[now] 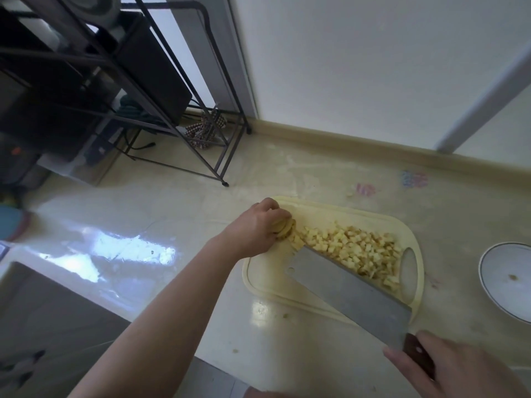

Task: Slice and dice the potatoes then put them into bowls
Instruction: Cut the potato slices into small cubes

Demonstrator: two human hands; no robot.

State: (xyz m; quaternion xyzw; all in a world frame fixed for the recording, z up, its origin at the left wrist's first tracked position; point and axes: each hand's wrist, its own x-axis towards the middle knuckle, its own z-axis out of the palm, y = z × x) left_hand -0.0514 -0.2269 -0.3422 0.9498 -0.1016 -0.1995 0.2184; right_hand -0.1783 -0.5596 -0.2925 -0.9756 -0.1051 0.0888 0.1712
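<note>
A cream cutting board (267, 280) lies on the pale counter. A heap of diced potato (353, 248) covers its far right part. At the board's far left corner my left hand (258, 228) grips a stack of potato slices (286, 229) from above. My right hand (459, 369) holds the dark wooden handle of a wide cleaver (347, 291) at the lower right. The blade lies aslant across the board, its tip close to the slices and its edge against the dice.
A white bowl (505, 282) with a dark rim line stands right of the board, partly cut off by the frame edge. A black metal rack (120, 90) fills the back left. A sink edge (57, 297) lies at the left front. White wall runs behind the counter.
</note>
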